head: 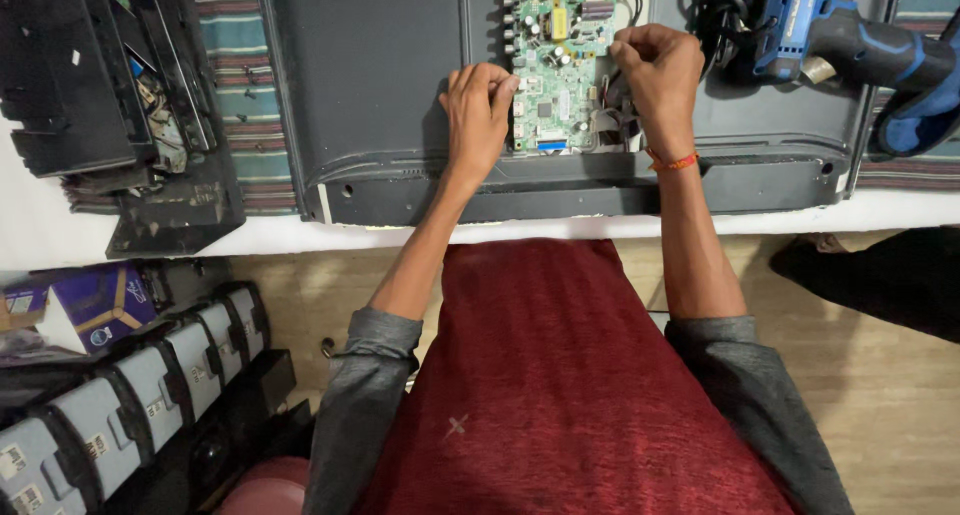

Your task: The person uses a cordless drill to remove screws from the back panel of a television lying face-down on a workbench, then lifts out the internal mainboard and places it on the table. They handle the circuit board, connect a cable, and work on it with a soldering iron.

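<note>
Two hands work a green circuit board mounted on a dark panel back: left hand pinches its left edge, right hand curls closed at its right edge (grasp hidden); stiff, fragile, best held by edges

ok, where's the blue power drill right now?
Head view, top right: the blue power drill lies on the grey panel's far corner, beside a black cable bundle, right of the right hand.

light: even, indoor | shadows: soft | focus: sharp | edges: slightly bowed
</note>
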